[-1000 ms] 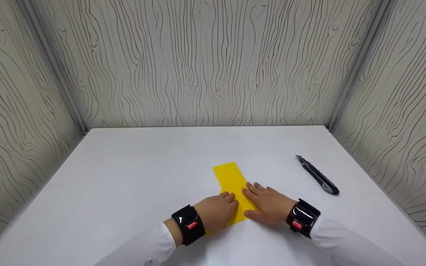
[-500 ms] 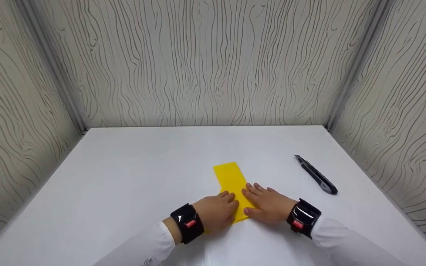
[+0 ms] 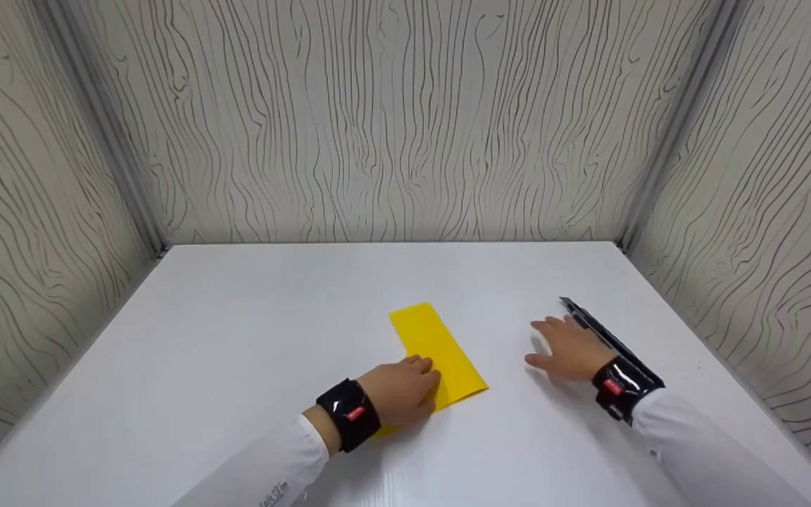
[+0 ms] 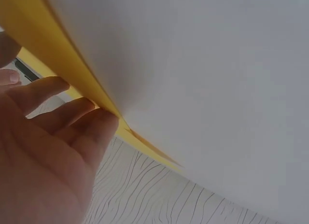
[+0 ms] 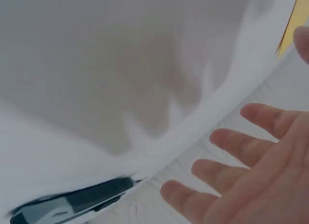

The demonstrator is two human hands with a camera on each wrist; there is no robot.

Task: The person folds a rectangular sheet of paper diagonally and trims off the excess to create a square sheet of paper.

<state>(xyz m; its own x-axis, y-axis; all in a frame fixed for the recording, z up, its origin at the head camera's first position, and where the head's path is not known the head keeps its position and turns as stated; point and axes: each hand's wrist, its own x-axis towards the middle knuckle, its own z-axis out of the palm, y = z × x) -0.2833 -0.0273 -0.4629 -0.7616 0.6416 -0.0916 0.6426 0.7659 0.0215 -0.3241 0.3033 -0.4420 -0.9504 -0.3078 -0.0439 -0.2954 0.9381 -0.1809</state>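
Note:
A folded sheet of yellow paper (image 3: 445, 350) lies on the white table, its near right edge slightly raised. My left hand (image 3: 400, 391) rests on the paper's left part and covers some of it. In the left wrist view, nearly straight fingertips (image 4: 104, 120) touch the yellow fold (image 4: 63, 52). My right hand (image 3: 569, 350) is raised above the table, right of the paper, fingers spread and holding nothing. Beside and partly beneath it in the head view lies a black-and-grey utility knife (image 3: 599, 329), blade tip pointing away. The right wrist view shows this knife (image 5: 96, 197) apart from the fingers.
The white table (image 3: 272, 303) extends around the paper on all sides. Behind it stands a wall panel (image 3: 391, 127) with a wood-grain pattern, and similar panels flank both sides.
My right hand has lifted off the paper and moved right, to the utility knife. The paper and my left hand have shifted slightly left.

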